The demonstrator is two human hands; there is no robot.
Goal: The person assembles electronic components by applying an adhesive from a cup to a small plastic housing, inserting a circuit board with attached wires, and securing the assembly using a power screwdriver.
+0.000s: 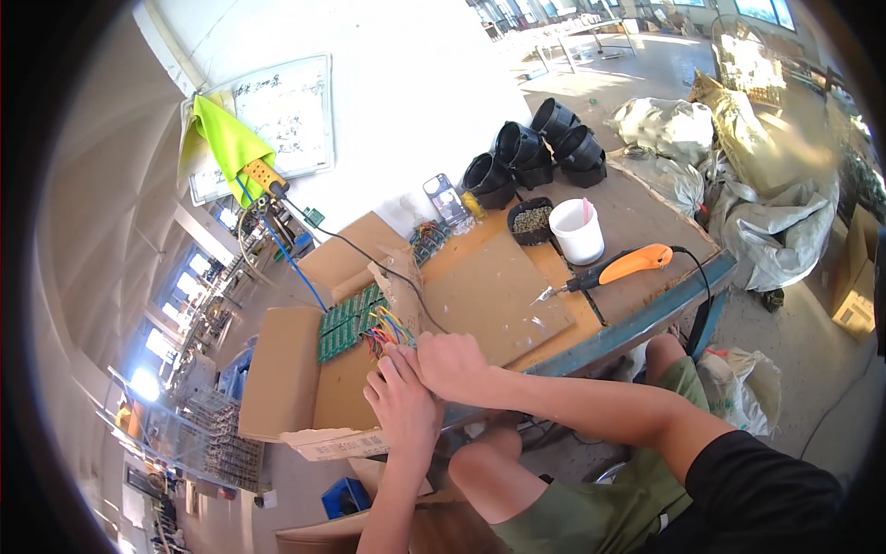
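Multicoloured wires: at right edge of open cardboard box, beside green circuit boards. Left hand, right hand: together, fingers curled, grip hidden, cannot tell. Cardboard sheet: short of workbench edge.

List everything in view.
Box: one, brown, left
Circuit boards: several, green, in box
Wires: many, multicoloured, over box
Table: one, brown, centre
Cardboard sheet: one, brown, on table
Cup: one, white, on table
Tub: one, black, beside cup
Pots: several, black, rear
Tool: one, orange, on table
Phone: one, dark, by wall
Whiteboard: one, white, upper left
Cloth: one, lime, by whiteboard
Power strip: one, yellow, beside cloth
Sacks: several, pale, right
Bin: one, blue, lower left
Left hand, right hand: two, bare, at wires
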